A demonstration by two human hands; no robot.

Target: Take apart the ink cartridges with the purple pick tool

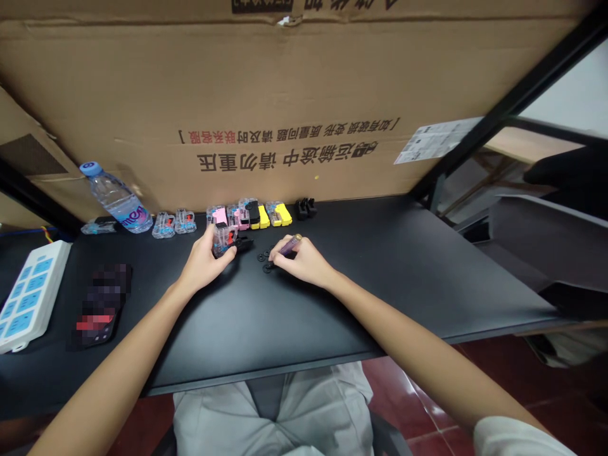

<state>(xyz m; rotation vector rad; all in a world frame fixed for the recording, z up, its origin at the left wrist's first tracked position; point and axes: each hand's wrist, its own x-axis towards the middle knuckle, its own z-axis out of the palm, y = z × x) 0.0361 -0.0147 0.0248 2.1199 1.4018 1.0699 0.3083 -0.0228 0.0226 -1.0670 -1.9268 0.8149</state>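
Observation:
My left hand (204,256) is closed around a small clear plastic case (222,240) with red and blue parts inside. A black piece (244,244) juts from its right side. Between the fingers of my right hand (306,261) is a slim, dark purple pen-like tool (291,246) with a gold-coloured end. Its lower end points down at several small black rings (261,256) on the table; whether it touches one is not clear. Behind my hands stand similar clear cases, some with pink parts (220,215), others with yellow parts (280,214).
Two more clear cases (164,225) stand left of my left hand, near a water bottle (118,199). A phone (102,307) and a white power strip (33,294) lie farther left. Black pieces (305,208) sit at the back, against a cardboard wall (266,82). The black table (403,266) reaches right.

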